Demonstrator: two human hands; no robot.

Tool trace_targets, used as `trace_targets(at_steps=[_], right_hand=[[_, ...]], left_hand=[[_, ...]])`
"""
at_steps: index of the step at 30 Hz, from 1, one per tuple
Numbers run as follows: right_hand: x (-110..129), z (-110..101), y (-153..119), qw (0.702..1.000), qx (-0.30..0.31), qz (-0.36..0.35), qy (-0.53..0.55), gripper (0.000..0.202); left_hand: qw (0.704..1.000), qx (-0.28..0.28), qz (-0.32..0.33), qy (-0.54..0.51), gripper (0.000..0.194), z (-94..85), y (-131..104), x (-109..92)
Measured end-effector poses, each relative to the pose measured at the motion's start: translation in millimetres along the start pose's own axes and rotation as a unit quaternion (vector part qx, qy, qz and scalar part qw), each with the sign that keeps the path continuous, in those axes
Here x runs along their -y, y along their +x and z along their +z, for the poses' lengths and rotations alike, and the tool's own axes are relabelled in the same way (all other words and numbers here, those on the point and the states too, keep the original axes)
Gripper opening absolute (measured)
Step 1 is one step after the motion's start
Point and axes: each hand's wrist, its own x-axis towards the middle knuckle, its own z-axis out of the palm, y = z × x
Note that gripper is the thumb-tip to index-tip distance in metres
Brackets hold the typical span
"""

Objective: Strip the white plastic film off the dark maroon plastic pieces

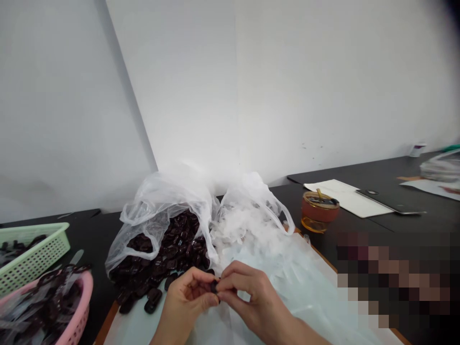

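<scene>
My left hand [190,299] and my right hand [251,294] meet at the lower middle of the head view. Between their fingertips they pinch one small dark piece [214,286], mostly covered by the fingers. Behind and left of my hands, dark glossy pieces [172,249] spill from a clear plastic bag [147,191]. A few lie loose beside my left wrist. To the right of that bag, another bag [255,191] lies open, with clear, thin plastic pieces [244,223] coming out onto the pale sheet [287,287].
At the left stand a green basket [46,249] and a pink basket [84,302], both with dark pieces. An amber glass container [319,211], white paper [345,194] and a dark phone-like slab [388,201] lie right. The lower right is pixelated. A wall rises behind.
</scene>
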Motion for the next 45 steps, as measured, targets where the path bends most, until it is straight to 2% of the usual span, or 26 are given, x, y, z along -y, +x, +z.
trace_targets(at_steps=[7,14,23,26,32,41,45], right_hand=[[-1.9,2.1,1.9,0.998,-0.022,0.038,0.054,0.01],[-3.3,2.2,0.9,0.998,-0.026,0.034,0.054,0.009],[-2.7,-2.0,-0.5,1.0,-0.001,0.009,0.027,0.014],[-4.2,-0.4,-2.9,0.999,-0.014,-0.002,0.034,0.013],[-4.3,2.1,-1.6,0.998,-0.045,0.018,0.03,0.005],[-0.1,-2.7,-0.6,0.999,-0.005,-0.024,0.027,0.012],[2.1,-4.7,1.5,1.0,0.004,-0.016,0.026,0.01]], left_hand=[[0.999,0.001,0.0,-0.035,0.026,-0.2,2.6,2.2],[0.999,-0.007,0.004,-0.038,0.026,0.8,1.3,2.5],[1.0,-0.007,0.002,-0.012,0.024,-0.2,0.8,-0.4],[1.0,0.0,0.004,-0.019,0.023,-1.0,1.5,1.9],[0.999,-0.007,0.018,-0.027,0.022,0.1,0.5,0.0],[1.0,-0.001,0.013,-0.015,0.022,-0.4,-0.6,-1.0],[1.0,0.0,0.022,-0.003,0.022,-0.2,-1.4,-1.8]])
